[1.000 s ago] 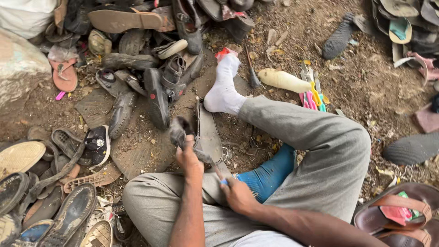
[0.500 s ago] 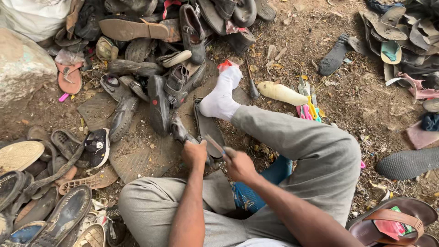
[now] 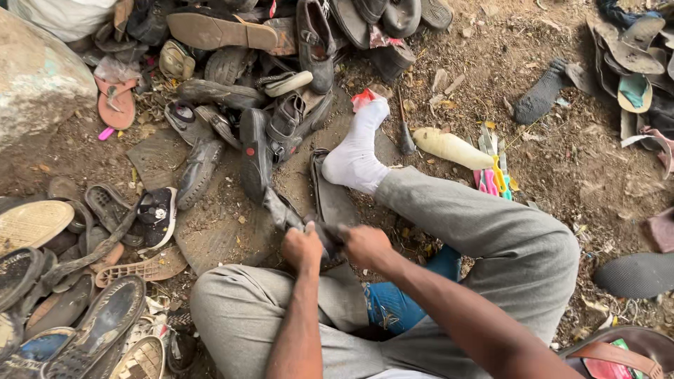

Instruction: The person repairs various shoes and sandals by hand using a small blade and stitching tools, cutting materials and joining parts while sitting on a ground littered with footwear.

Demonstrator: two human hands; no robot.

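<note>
1. Both hands are in tight over the lap: the left hand point(image 3: 302, 247) is clenched round a dark strip of shoe material point(image 3: 284, 210), fingers fully curled.
2. The right hand point(image 3: 365, 245) is closed on the same dark piece point(image 3: 324, 238) from the other side; whether it also grips a tool, I cannot tell.
3. That piece sits between the knees, just above the grey trousers point(image 3: 491, 238), near the white-socked foot point(image 3: 354, 158).
4. A flat dark sole point(image 3: 330, 193) lies on the dirt ground point(image 3: 562, 161) beside the foot, touching nothing in hand.
5. Judging by this, the work is mid-way: the piece looks unfinished, and a heap of worn shoes point(image 3: 281, 77) waits along the ground's far edge.
6. A pale yellow shoe form point(image 3: 449, 147) and coloured tools point(image 3: 495, 172) lie untouched.
</note>
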